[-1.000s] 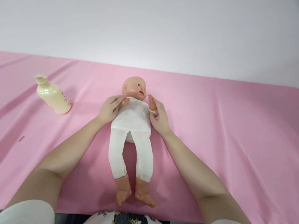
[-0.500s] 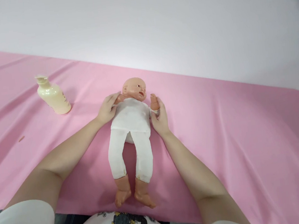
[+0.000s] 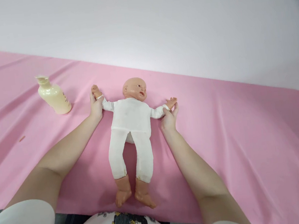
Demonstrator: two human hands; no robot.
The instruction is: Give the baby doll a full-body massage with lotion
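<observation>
Out went both of the doll's arms! From close in at the doll (image 3: 130,117), the left hand (image 3: 96,107) and right hand (image 3: 169,119) had swung apart, and those white sleeves now stretched wide to either side. The left hand was closed round one doll wrist, the little fist poking up past the thumb; the right pinched the other wrist, thumb on the near side, fingers behind the doll's open palm. And the doll itself? Flat on its back in the middle of the pink worktop (image 3: 236,134), head turned to the right, bare feet toward the person. Over to the left stood a cream bottle (image 3: 56,99), well apart, with a small brownish stick (image 3: 22,138) lying nearer the person.
</observation>
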